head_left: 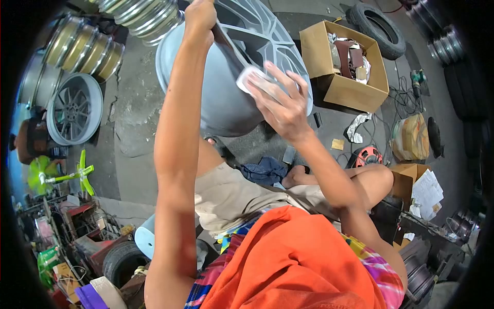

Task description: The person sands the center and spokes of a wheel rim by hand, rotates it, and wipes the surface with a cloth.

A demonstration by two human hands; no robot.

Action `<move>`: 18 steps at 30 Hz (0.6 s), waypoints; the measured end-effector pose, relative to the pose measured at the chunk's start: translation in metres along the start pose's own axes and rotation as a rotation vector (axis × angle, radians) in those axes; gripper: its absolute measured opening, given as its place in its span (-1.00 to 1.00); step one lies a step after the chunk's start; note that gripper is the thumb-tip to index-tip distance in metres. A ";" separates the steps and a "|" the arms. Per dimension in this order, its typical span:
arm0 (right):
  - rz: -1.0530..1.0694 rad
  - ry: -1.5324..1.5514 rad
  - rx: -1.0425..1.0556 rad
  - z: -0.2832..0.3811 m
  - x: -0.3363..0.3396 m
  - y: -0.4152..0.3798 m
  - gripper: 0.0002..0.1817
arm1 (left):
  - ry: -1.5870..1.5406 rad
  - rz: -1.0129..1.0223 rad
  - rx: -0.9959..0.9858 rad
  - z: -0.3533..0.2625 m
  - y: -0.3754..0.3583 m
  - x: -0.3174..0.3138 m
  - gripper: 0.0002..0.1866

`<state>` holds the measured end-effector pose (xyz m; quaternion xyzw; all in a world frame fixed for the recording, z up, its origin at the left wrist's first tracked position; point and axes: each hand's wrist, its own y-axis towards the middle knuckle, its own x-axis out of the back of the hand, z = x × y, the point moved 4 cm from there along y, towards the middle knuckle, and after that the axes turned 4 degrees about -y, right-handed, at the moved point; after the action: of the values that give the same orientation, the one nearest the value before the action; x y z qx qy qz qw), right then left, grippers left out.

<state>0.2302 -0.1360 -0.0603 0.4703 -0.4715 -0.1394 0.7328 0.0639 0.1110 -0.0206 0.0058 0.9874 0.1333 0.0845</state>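
Observation:
A large grey wheel rim (pixel 218 85) stands tilted before my knees, its spokes facing away to the upper right. My left hand (pixel 199 20) is closed at the top edge of the view, beside the wheel, with its fingertips partly hidden. From it a narrow strip, perhaps sandpaper, runs across the rim's edge toward my right hand (pixel 283 103). The fingers of that hand press a white piece (pixel 248 78), seemingly the strip's end, onto the rim, with the other fingers spread. Slight blur hides the exact grip.
An open cardboard box (pixel 355 92) with scraps stands right of the wheel, near a tyre (pixel 378 31). More rims (pixel 74 108) are at the left, by a green fan (pixel 85 172). Cables (pixel 406 98), a power tool (pixel 418 82) and a red reel-like object (pixel 368 156) lie at right.

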 end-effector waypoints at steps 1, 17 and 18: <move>0.002 0.003 0.013 -0.001 0.004 -0.007 -0.74 | -0.005 -0.011 -0.006 0.003 0.003 0.003 -0.56; 0.002 0.077 -0.185 0.001 0.020 -0.048 -0.70 | 0.283 0.184 -0.030 -0.027 -0.025 -0.006 -0.55; 0.045 0.064 -0.259 0.000 0.029 -0.071 -0.71 | 0.233 0.175 -0.049 -0.029 -0.029 -0.007 -0.54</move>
<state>0.2621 -0.1918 -0.1023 0.3653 -0.4365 -0.1677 0.8050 0.0667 0.0755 0.0001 0.0745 0.9827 0.1640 -0.0424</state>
